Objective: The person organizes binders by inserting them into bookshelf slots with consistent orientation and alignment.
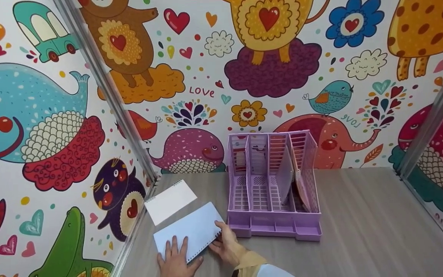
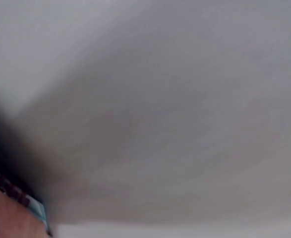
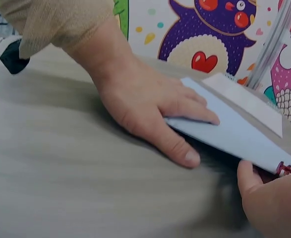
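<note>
A pale blue-white spiral notebook lies slanted over the left part of the table. My left hand rests on its near left part with fingers spread. At its right end, my right hand pinches the corner, thumb on top and fingers under the edge. In the right wrist view, the notebook has its near edge raised off the table, and a dark red coil shows beside my right hand. The left wrist view is mostly a blurred grey surface, with a bit of hand at the lower left.
A smaller white spiral notebook lies just behind, by the left wall. Right of my hands stands a purple file organizer with several slots; thin flat items lean in its right slots. Cartoon-printed walls enclose the table.
</note>
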Available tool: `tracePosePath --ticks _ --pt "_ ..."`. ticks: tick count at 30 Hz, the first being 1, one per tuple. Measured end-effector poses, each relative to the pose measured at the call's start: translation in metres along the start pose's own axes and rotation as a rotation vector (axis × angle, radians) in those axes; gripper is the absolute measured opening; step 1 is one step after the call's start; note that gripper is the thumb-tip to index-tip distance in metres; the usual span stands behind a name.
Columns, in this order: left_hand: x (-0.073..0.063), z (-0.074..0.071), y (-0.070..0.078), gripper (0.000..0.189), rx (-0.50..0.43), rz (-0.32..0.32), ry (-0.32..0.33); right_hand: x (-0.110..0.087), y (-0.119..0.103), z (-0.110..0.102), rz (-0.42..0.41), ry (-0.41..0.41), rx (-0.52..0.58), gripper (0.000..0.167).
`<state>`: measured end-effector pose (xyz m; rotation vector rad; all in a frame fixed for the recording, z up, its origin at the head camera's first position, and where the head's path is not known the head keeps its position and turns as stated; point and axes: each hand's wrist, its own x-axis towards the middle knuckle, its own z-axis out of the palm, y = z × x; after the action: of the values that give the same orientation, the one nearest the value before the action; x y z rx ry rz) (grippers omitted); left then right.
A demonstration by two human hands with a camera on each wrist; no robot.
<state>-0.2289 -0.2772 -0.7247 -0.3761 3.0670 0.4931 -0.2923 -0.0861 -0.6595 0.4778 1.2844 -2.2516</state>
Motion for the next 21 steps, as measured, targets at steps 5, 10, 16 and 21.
tracePosePath --ticks 5,10,16,21 --pt "-0.002 0.004 0.006 0.087 -0.002 -0.002 0.015 0.003 0.003 -0.007 -0.019 0.049 -0.073 0.052" --pt "-0.002 0.005 0.009 0.079 0.009 0.021 0.079 0.004 0.000 -0.006 -0.070 0.082 -0.137 0.033" --pt "-0.007 0.004 0.007 0.077 0.010 0.054 0.117 0.001 -0.002 0.002 -0.114 0.097 -0.156 0.026" --pt "-0.009 -0.001 0.007 0.076 0.020 0.043 0.098 -0.003 -0.003 0.004 -0.113 0.113 -0.162 0.027"
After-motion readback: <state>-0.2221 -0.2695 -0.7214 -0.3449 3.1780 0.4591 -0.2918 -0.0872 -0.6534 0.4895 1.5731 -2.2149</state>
